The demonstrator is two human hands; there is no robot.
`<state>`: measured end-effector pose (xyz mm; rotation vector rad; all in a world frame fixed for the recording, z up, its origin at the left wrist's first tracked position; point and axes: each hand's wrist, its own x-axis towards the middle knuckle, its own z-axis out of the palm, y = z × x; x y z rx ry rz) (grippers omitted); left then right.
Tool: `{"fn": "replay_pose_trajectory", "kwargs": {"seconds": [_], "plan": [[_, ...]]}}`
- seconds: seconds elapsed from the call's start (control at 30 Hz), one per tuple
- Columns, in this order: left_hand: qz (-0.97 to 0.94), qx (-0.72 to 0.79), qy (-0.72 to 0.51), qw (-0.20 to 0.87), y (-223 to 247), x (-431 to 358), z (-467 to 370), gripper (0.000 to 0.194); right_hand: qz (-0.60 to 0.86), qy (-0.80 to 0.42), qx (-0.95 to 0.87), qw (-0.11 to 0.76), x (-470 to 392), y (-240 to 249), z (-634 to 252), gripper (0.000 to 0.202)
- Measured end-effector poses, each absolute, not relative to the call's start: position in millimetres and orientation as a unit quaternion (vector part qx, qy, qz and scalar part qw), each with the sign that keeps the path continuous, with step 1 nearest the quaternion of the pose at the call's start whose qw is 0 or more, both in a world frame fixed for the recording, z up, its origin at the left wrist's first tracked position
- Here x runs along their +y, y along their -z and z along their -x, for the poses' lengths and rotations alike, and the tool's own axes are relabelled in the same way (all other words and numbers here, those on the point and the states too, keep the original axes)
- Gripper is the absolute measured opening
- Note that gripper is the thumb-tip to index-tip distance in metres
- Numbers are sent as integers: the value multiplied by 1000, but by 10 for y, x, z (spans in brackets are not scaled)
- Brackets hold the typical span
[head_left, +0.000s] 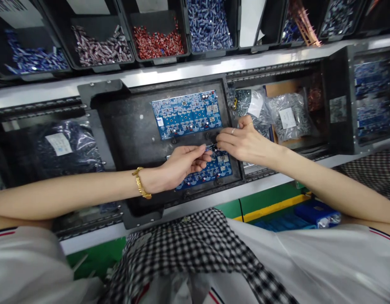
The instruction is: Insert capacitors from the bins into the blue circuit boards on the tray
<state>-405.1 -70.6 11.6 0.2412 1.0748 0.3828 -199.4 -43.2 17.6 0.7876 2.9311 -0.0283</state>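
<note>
Black tray (125, 118) is sitting flat on the line, w/ the part bins (96, 63) running along behind it. Bagged parts (288, 118) are lying just beyond its R side. Two blue PCBs are lying in the tray: the upper PCB (187, 114) is showing nearly whole; the lower PCB (214, 171) is lying nearer the body, partly hidden under the hands.

L hand (182, 164) is reaching over the lower PCB, thumb & index tips coming close together near its far edge; can't tell if they're pinching a part. R hand (242, 139) is curling in from the other side, fingers bent down at the same edge; its grip is hidden, so can't tell if it's closed on anything.

For good work here, both wrists should be hovering, not pressing on the PCB; fingertips should be steadying small stuff low & upright, lining leads up w/ holes before any light push, & avoiding knocks to nearby comps.
</note>
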Motion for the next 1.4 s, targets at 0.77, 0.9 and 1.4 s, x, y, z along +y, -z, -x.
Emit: {"fn": "replay_pose_trajectory", "kwargs": {"seconds": [0.77, 0.9, 1.4], "plan": [[-141, 480, -169, 849, -143, -729, 4122, 18, -400, 150, 904, -28, -482, -77, 1935, 22], [-133, 482, -194, 844, -158, -684, 4120, 19, -390, 137, 910, -14, -476, -85, 1934, 23], [-131, 468, -197, 851, -106, -659, 4141, 25, -371, 81, 924, 46, -470, -181, 2058, 25]]}}
